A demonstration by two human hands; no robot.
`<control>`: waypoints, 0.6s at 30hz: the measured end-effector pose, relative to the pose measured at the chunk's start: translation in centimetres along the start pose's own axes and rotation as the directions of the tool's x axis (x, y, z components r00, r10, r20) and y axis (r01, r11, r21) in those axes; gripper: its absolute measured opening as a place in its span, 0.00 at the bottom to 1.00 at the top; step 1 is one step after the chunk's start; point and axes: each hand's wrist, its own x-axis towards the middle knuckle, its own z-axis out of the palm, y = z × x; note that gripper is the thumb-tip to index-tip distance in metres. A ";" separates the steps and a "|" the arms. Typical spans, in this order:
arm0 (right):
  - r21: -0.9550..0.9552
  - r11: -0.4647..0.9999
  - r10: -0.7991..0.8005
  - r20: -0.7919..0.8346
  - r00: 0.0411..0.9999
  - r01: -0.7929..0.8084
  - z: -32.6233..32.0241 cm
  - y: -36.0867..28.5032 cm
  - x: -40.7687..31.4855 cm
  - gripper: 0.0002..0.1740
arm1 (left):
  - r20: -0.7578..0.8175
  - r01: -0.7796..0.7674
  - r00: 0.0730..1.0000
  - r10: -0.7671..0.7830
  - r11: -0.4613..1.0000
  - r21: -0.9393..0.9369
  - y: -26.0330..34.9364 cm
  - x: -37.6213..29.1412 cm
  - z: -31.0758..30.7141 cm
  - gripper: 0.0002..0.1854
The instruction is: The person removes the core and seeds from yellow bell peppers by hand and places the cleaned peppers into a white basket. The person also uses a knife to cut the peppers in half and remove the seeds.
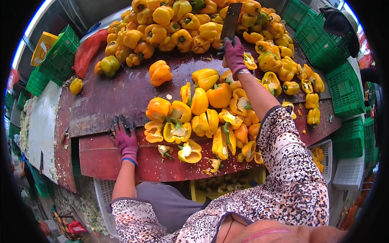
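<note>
My right hand [234, 54], in a purple and black work glove, grips a cleaver [231, 21] by its handle at the far side of the table. The dark, broad blade points away from me, in front of a heap of whole yellow and orange bell peppers [162, 15]. Gloved the same way, my left hand [124, 138] lies spread on the dark red table [104, 161] with nothing in it. To its right are halved yellow peppers [177, 132] showing pale cores and seeds. A single whole orange pepper [160, 73] sits apart in the middle.
Green plastic crates [345, 88] are stacked along the right. More green crates [59, 57] and a red mesh sack [88, 53] stand at the left. A yellow crate [197, 193] with scraps and a white crate [104, 197] sit below the table's front edge. A knife [64, 133] lies at left.
</note>
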 end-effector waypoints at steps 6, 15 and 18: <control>0.032 0.952 -0.305 0.150 0.941 0.304 -0.8 -8.4 0.9 0.13 | -0.024 -0.007 1.000 0.007 1.000 0.004 0.1 0.1 0.0 0.38; -0.824 0.487 0.509 0.538 0.672 0.290 -0.3 -10.1 0.2 0.21 | 0.002 -0.003 1.000 0.003 0.997 0.076 0.4 0.1 -0.2 0.39; -0.573 0.811 0.330 0.614 0.717 0.117 -2.1 -14.6 1.5 0.17 | 0.013 0.023 1.000 -0.024 1.000 0.021 0.6 0.0 -0.3 0.40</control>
